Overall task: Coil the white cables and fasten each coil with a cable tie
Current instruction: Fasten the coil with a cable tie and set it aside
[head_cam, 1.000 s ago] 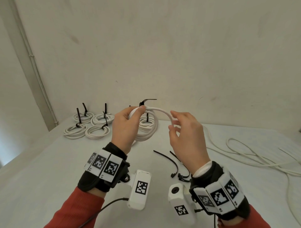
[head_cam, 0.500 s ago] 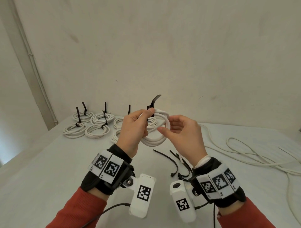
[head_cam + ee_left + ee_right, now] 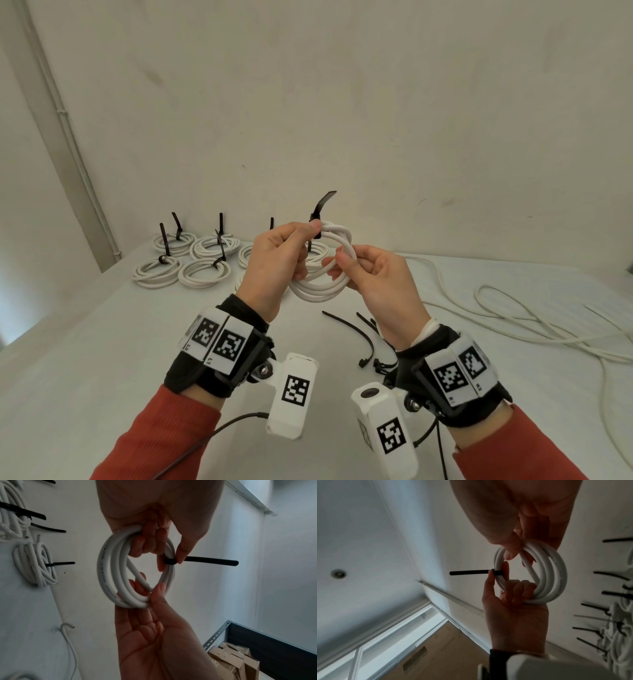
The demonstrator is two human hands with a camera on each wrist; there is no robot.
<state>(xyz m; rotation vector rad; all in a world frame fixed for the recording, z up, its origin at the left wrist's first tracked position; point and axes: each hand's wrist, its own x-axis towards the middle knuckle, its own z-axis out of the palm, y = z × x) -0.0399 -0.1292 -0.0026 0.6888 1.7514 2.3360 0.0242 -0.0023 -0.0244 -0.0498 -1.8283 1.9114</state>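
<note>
White cable coil point(image 3: 325, 274) hung at frame centre above the table point(image 3: 102, 342), between both hands. Left hand point(image 3: 274, 267) clasped its upper left, thumb and forefinger pinching at the black cable tie point(image 3: 322, 209), whose tail pointed up and slightly right. Right hand point(image 3: 376, 284) pinched the coil's right side. Behind, at left, lay tied coils point(image 3: 191, 260).

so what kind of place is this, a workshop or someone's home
Probably a storeroom or plain work room, not a home. A bare white table against a blank wall, a metal shelf frame and cardboard boxes beside it.
</note>
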